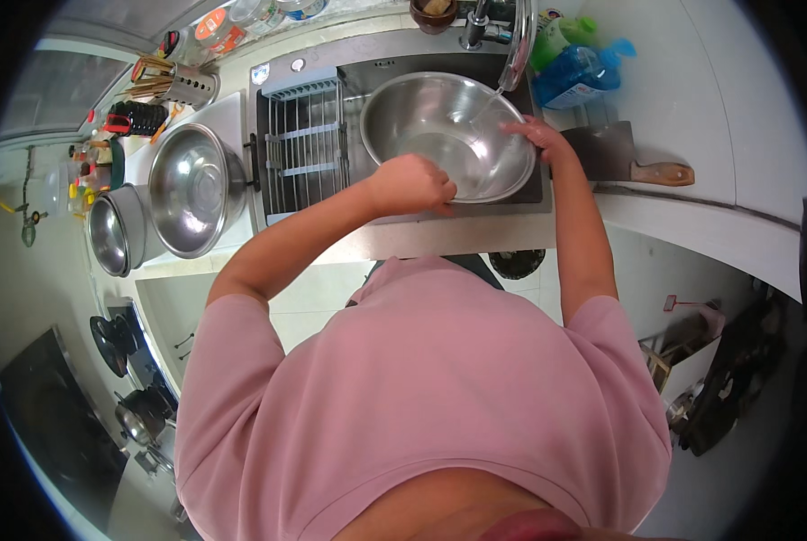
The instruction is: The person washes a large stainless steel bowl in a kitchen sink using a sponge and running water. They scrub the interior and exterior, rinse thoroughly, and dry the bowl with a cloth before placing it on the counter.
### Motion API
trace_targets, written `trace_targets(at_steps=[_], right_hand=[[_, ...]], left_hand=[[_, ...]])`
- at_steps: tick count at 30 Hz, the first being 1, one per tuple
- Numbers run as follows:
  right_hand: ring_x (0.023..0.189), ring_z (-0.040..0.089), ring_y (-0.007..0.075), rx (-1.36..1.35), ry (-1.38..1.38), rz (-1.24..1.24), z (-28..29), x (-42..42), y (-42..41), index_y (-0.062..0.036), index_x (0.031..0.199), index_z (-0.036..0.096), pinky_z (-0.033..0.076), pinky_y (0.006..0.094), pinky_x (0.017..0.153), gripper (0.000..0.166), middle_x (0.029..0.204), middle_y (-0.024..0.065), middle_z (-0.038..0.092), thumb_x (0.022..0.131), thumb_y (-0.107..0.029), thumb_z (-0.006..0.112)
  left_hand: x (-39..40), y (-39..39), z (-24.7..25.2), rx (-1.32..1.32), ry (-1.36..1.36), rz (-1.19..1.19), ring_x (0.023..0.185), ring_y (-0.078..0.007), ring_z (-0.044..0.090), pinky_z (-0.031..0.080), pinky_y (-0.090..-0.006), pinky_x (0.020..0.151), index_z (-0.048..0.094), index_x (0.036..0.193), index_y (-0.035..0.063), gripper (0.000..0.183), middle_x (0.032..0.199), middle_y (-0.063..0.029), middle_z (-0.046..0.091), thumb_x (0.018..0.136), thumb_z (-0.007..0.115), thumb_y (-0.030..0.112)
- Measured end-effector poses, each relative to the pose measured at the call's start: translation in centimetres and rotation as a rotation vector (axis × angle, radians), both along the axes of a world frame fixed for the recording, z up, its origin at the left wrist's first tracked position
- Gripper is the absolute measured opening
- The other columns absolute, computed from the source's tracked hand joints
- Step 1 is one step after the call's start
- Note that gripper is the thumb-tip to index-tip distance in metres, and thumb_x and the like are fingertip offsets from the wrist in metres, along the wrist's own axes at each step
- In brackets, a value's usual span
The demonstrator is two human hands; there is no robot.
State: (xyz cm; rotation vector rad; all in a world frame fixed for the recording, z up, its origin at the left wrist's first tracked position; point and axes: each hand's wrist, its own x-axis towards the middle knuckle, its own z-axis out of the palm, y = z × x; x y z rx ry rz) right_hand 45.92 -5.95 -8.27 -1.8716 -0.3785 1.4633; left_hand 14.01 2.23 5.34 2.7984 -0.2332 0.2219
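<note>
A large stainless steel bowl (437,108) sits tilted in the sink (356,67) under the faucet (519,54), from which water runs into it. At the bowl's near rim, my left hand (413,182) is closed on the rim, with its fingers mostly hidden. My right hand (537,136) grips the right rim, thumb and fingers on either side of the metal. Some water seems to lie in the bowl's bottom. A metal drying rack (305,145) spans the sink left of the bowl.
A cleaver (599,152) with a wooden handle lies right of the sink, near blue (575,78) and green bottles (559,40) of liquid. Another steel bowl (197,189) and smaller pots (112,230) stand on the left counter. A holder with chopsticks (190,88) stands behind them.
</note>
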Motion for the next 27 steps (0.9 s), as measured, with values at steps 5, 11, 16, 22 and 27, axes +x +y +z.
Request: trace_targets(at_steps=[5, 11, 16, 22, 27], right_hand=[[0.090, 0.063, 0.0229, 0.084, -0.166, -0.015, 2.3, -2.1, -1.0, -0.0003, 0.119, 0.056, 0.049, 0.0343, 0.078, 0.055, 0.101, 0.0136, 0.066, 0.067, -0.011, 0.070], [0.091, 0.063, 0.0268, 0.244, -0.676, -0.288, 4.6, -5.3, -3.0, -0.0037, 0.120, 0.056, 0.047, 0.0345, 0.083, 0.051, 0.102, 0.0151, 0.066, 0.070, -0.008, 0.064], [0.091, 0.060, 0.0218, 0.332, -0.538, -0.553, 4.5, -7.5, -4.4, -0.0003, 0.123, 0.053, 0.046, 0.0313, 0.084, 0.054, 0.105, 0.0128, 0.063, 0.070, -0.005, 0.064], [0.099, 0.059, 0.0226, 0.505, -0.418, -0.480, 3.2, -11.3, -3.6, 0.0010, 0.125, 0.049, 0.045, 0.0319, 0.087, 0.058, 0.110, 0.0143, 0.062, 0.071, -0.009, 0.069], [0.092, 0.061, 0.0171, 0.330, -0.086, -0.228, 4.8, -9.6, -4.4, 0.0009, 0.120, 0.055, 0.046, 0.0286, 0.084, 0.053, 0.106, 0.0090, 0.064, 0.077, -0.022, 0.076]], left_hand=[[-1.1, 1.4, -2.3, 0.036, 0.098, -0.021, 0.072, -0.0252, 0.059, 0.049, -0.0381, 0.060, 0.053, 0.074, 0.0098, 0.027, 0.071, -0.0042, 0.054, 0.072, 0.069, 0.032], [-3.5, 3.9, -5.6, 0.131, -0.012, 0.513, 0.103, -0.0333, 0.055, 0.048, -0.0390, 0.087, 0.059, 0.103, 0.0031, 0.039, 0.109, -0.0154, 0.058, 0.066, 0.068, 0.008], [-4.9, 1.7, -9.3, -1.624, -0.125, 1.215, 0.112, -0.0333, 0.054, 0.053, -0.0422, 0.083, 0.039, 0.132, -0.0008, 0.071, 0.127, -0.0237, 0.048, 0.081, 0.070, 0.038], [-1.4, -3.6, -9.8, -2.421, -0.055, 0.927, 0.108, -0.0398, 0.056, 0.053, -0.0528, 0.089, 0.036, 0.128, -0.0071, 0.049, 0.124, -0.0243, 0.048, 0.090, 0.054, 0.018], [-2.0, -2.5, -9.3, -2.048, -0.127, 1.150, 0.103, -0.0378, 0.059, 0.059, -0.0471, 0.079, 0.035, 0.127, -0.0087, 0.046, 0.119, -0.0228, 0.051, 0.085, 0.047, 0.006]])
